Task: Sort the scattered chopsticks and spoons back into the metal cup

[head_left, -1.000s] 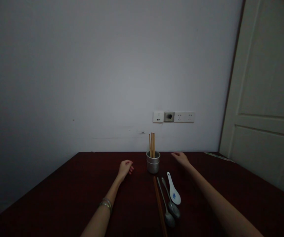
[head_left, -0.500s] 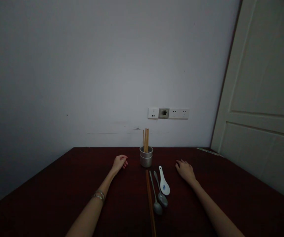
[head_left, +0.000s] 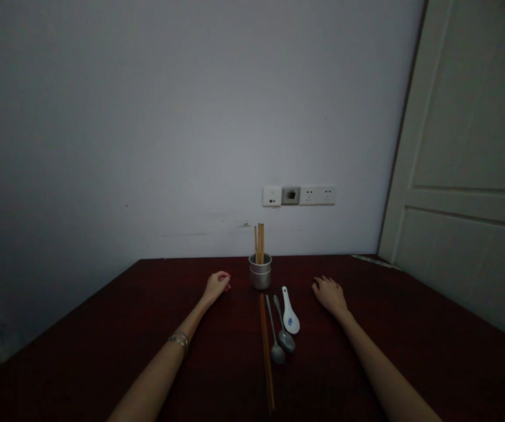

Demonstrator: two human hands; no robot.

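R hand (head_left: pixel 330 296) moved back from cup (head_left: pixel 260 279), flat on tbl (head_left: pixel 217 375), L hand (head_left: pixel 217 286) loosely half-curled, white spoon (head_left: pixel 289 310) w/ blue mark (head_left: pixel 290 322)

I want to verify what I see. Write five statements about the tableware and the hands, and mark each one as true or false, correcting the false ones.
1. Light sticks stand in the metal cup. True.
2. The white spoon lies between the metal spoons and the right hand. True.
3. The right hand grips the white spoon. False: they are apart.
4. A bracelet is on the left arm. True.
5. The brown chopsticks stand in the metal cup. False: the brown chopsticks lie on the table.
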